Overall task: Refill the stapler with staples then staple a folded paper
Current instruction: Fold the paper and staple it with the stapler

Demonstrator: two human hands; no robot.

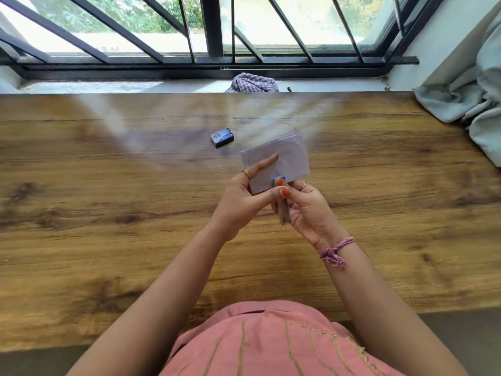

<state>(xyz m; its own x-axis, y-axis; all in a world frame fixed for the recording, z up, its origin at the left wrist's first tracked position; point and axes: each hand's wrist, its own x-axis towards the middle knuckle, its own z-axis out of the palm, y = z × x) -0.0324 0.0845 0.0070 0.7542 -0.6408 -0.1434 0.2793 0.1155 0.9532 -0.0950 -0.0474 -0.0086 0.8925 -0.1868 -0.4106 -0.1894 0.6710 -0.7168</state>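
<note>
Above the table (108, 185), left hand (244, 199) fingers gripping folded paper (282, 156), right hand (306, 210) squeezing stapler (279, 181) on its edge

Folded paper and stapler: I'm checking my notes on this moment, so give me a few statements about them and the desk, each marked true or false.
1. The folded paper is held up in the hands, not lying flat on the wooden desk. True.
2. The left hand has a finger stretched across the paper's face. True.
3. The stapler lies on the desk beside the staple box. False: it is in the right hand, at the paper's near edge.
4. The staple box is held in the left hand. False: it rests on the desk, beyond the hands.
5. A striped cloth lies on the window ledge behind the desk. True.
</note>
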